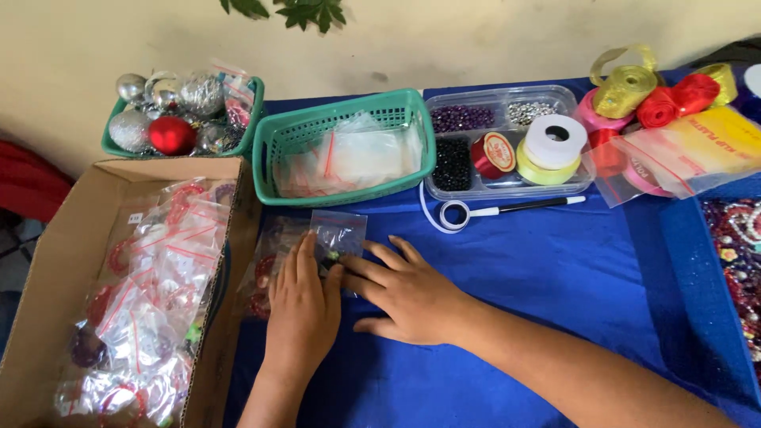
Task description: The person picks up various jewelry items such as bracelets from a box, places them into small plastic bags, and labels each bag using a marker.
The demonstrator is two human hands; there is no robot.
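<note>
the left hand (301,309) lies flat, palm down, fingers together, and presses on a small clear bag (338,232) that rests on the blue tabletop (539,269). the right hand (404,293) lies just beside it, fingers spread and loosely open, its fingertips touching the near edge of the same bag. neither hand grips the bag; both only press it down. something small and dark, with a bit of green, shows inside the bag under the fingers, but i cannot tell what it is.

more filled bags (265,269) lie just left of the hands, and a cardboard box (71,238) at the left holds many others. far from the hands stands a green basket (349,147) with empty bags, and to the right of it a clear tray (507,143) with beads and ribbon rolls. a pair of scissors (491,211) lies in front of the tray.

the risk here, i think, is that the bag slides on the smooth cloth under flat pressing, or that its top edge is not closed fully, so the small piece can fall out.
</note>
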